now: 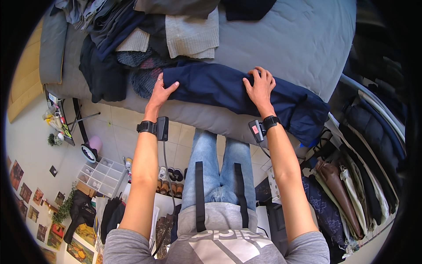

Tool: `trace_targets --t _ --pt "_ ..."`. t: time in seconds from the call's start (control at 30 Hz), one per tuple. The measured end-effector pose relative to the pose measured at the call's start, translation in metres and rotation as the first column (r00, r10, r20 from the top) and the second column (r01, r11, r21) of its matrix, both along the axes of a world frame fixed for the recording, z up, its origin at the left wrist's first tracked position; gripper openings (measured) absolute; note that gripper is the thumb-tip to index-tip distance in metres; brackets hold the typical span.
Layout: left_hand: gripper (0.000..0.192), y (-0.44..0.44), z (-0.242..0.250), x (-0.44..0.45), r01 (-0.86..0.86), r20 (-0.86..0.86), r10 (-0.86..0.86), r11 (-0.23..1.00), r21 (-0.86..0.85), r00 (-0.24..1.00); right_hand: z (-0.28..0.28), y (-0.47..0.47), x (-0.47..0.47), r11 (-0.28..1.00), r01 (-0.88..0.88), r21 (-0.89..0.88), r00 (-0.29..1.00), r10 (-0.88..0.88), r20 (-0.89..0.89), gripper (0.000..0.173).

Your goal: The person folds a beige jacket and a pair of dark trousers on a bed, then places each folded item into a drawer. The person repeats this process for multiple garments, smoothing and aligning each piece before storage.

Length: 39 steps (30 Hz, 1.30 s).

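Observation:
A long navy garment [211, 87], perhaps trousers, lies folded lengthwise along the near edge of the bed. Its right end droops over the side. My left hand [162, 90] grips its left end, thumb on top and the other fingers partly hidden by the cloth. On the upper face of the same garment, right of its middle, my right hand [260, 86] rests with fingers bent and spread apart. Beyond my left hand sits a dark blue-grey chunky knit [145, 77] with reddish patches. A light grey ribbed knit [193, 36] lies just behind the navy cloth.
Piled clothes [108, 26] cover the left of the grey bed [283, 36]. A black garment [102, 72] hangs over its front edge. Hanging clothes [356, 184] crowd the right side. A clear compartment box [102, 176] stands low left; shoes [169, 188] are below.

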<state>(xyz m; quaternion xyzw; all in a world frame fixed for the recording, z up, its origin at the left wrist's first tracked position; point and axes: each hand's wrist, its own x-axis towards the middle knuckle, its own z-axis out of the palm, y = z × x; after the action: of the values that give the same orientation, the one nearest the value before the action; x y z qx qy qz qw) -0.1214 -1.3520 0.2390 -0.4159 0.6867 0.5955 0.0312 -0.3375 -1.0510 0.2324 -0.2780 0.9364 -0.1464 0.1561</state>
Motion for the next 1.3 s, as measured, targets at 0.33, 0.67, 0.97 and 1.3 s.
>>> trace_targets --t 0.33,0.67,0.97,1.3 --pt "0.052 -0.008 -0.006 -0.016 0.057 0.132 -0.068 0.994 0.089 0.989 0.006 0.018 0.053 0.960 0.240 -0.147 0.965 -0.252 -0.072 0.072" --pt "0.047 -0.042 -0.032 0.026 -0.165 0.080 0.172 0.983 -0.083 0.982 -0.040 -0.068 0.109 0.977 0.167 0.129 0.973 -0.185 0.139 0.087" --pt "0.068 -0.034 -0.026 0.020 -0.037 0.264 0.037 0.999 -0.004 0.964 -0.035 -0.154 0.166 0.969 -0.146 -0.199 0.908 0.212 0.362 0.075" --pt "0.046 -0.013 -0.015 0.004 0.013 0.285 -0.063 0.985 0.173 0.956 -0.010 -0.144 0.142 0.797 0.296 -0.526 0.674 0.216 0.706 0.072"
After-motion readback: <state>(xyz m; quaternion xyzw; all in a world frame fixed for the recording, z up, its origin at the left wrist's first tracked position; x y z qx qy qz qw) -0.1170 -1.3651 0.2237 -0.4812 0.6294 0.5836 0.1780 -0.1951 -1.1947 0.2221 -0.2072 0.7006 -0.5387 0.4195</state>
